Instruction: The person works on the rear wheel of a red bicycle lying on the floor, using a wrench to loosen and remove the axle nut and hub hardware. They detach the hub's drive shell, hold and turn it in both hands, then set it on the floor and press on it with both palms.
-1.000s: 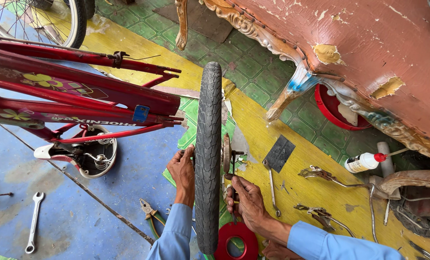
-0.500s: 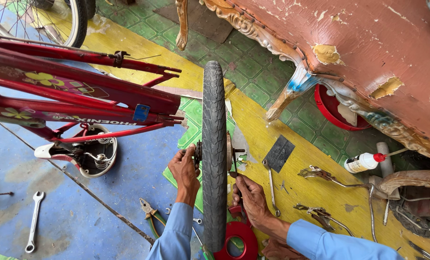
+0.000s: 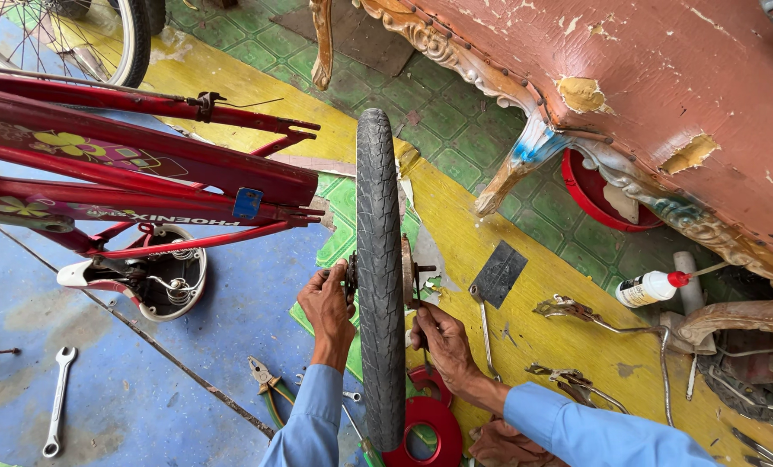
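While the bicycle wheel (image 3: 380,285) is standing upright on its tyre between the person's two arms, both hands are working at its hub. Over on the far left a wrench (image 3: 58,399) is lying on the blue floor, and the red bicycle frame (image 3: 144,173) is resting upside down with its white saddle (image 3: 136,277) touching the ground. Pliers (image 3: 265,380) are lying just beside the left sleeve. The left hand (image 3: 328,303) is curling its fingers closed around the axle end on the wheel's left side. The right hand (image 3: 438,337) is gripping a small tool pressed against the hub on the right side, fingers closed tight on it. Further right, a white squeeze bottle (image 3: 650,287) with a red cap is lying on its side on the yellow floor; I cannot tell what is inside it. A red bowl (image 3: 590,192) is sitting under the worn red furniture (image 3: 663,95). Compared with half a second ago, the left hand is sitting slightly higher on the hub.
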`<state>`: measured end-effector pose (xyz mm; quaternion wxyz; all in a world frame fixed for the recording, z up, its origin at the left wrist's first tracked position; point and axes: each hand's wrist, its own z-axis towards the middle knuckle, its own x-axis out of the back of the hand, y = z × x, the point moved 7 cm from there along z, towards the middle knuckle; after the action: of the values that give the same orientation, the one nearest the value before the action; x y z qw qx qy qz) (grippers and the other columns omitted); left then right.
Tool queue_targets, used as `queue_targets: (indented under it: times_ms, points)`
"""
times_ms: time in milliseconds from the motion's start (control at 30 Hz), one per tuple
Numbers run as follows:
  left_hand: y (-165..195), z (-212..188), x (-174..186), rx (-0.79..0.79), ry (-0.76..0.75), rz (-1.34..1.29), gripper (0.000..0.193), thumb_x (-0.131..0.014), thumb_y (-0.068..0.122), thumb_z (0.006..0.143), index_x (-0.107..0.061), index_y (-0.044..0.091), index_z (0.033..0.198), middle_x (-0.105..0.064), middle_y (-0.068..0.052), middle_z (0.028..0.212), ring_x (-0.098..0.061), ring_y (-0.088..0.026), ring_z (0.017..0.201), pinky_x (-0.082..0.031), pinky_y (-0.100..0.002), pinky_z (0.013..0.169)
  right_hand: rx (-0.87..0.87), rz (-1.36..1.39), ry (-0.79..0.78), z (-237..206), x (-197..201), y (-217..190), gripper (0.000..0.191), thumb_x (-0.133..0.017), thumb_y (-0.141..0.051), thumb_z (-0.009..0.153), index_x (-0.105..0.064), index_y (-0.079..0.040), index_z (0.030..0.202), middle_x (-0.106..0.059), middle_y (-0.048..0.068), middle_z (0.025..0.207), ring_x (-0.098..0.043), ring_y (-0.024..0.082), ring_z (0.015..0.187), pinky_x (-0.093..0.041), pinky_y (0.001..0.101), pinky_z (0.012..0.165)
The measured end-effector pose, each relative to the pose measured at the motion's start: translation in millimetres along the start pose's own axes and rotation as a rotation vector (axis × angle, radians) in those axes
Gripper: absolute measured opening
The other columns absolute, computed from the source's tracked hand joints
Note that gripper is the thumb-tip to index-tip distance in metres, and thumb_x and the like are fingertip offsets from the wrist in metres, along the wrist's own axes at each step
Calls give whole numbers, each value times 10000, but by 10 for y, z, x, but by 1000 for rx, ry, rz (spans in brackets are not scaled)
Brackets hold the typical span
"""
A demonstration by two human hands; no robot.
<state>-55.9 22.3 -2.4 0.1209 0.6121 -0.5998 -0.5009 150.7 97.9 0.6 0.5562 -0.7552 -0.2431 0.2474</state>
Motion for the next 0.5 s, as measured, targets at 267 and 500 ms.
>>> queue_targets:
  times_ms: [267, 500]
  points:
    - [-14, 6, 4, -6, -5, 10, 207, -774, 193, 897, -673, 56, 779, -557, 18, 602, -408, -76, 435, -228, -255, 369, 134, -354, -121, 117, 44, -184, 374, -508, -288, 1046, -639, -27, 1279, -648, 38, 742, -596, 133, 701, -514, 309, 674]
    - [-13, 40, 13, -9, -21, 30, 209, -778, 184, 892, -671, 43, 780, -576, -1, 603, -426, -74, 419, -247, -248, 359, 347, -791, -209, 210, 78, -445, 257, -560, -242, 1046, -630, 4, 1014, -725, 113, 786, -723, 206, 744, -556, 359, 704]
